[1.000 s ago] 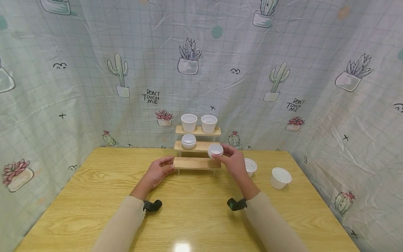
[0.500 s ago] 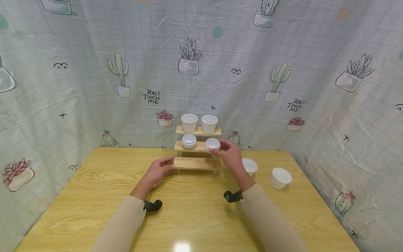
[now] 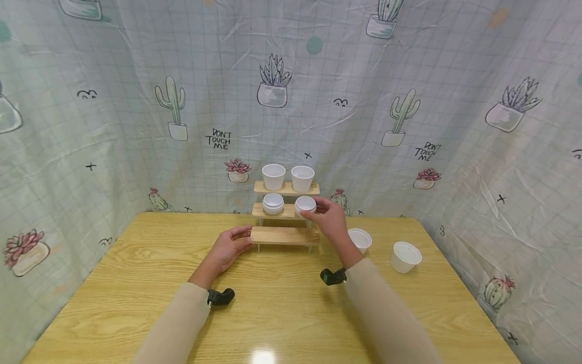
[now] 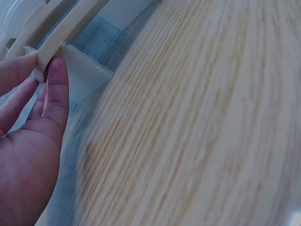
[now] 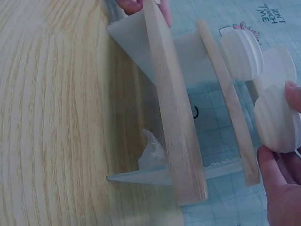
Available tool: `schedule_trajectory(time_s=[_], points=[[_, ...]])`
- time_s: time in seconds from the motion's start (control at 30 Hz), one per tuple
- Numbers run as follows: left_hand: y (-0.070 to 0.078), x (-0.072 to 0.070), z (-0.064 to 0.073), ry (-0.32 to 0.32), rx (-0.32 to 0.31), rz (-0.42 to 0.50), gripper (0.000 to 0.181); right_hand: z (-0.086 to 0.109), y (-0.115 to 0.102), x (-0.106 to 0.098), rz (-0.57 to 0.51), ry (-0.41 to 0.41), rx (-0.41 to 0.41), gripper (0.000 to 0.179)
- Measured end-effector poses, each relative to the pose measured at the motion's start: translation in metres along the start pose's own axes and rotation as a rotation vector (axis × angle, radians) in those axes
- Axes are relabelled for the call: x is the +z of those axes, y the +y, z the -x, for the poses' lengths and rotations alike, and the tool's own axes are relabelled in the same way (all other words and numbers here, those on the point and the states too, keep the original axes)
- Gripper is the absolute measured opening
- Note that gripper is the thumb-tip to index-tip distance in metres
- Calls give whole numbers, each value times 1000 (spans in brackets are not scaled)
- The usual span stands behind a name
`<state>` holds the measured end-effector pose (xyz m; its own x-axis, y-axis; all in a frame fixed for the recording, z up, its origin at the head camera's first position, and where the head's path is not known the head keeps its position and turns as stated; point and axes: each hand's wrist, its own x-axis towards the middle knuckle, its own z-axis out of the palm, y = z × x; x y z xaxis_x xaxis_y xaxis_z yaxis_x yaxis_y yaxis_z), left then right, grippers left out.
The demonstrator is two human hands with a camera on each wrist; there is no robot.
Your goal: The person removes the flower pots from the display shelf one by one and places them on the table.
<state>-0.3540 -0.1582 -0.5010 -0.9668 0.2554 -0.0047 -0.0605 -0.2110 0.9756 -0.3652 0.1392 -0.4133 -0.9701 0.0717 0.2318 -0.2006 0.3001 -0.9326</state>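
A three-tier wooden display stand (image 3: 284,235) with clear side panels stands at the back of the table. My left hand (image 3: 229,248) pinches the left end of its lowest board (image 4: 70,33), thumb and fingers on either side of the wood. In my right hand (image 3: 334,222) is a small ribbed white pot (image 5: 276,120), gripped between thumb and fingers at the right end of the middle board. Whether its base touches the wood I cannot tell. A matching ribbed pot (image 3: 273,204) sits on that board's left side. Two taller white pots (image 3: 274,178) occupy the top board.
On the table right of the stand are two white tubs: one (image 3: 360,238) partly behind my right forearm, the other (image 3: 405,257) farther right. A cactus-print curtain (image 3: 345,60) hangs behind and beside the wooden table (image 3: 150,273).
My right hand has carried the ribbed pot up, back and slightly left, from above the lowest board to the middle board. The left hand has stayed at the stand's left end.
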Motion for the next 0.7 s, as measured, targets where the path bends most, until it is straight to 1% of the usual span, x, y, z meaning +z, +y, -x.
schedule_trajectory(time_s=[0.23, 0.47, 0.7], points=[[0, 0, 0, 4, -8, 0, 53, -5, -1, 3, 8, 3, -17, 54], [1, 1, 1, -3, 0, -3, 52, -11, 1, 6, 27, 3, -62, 53], [1, 0, 1, -9, 3, -4, 52, -15, 3, 8, 72, 13, -61, 51]])
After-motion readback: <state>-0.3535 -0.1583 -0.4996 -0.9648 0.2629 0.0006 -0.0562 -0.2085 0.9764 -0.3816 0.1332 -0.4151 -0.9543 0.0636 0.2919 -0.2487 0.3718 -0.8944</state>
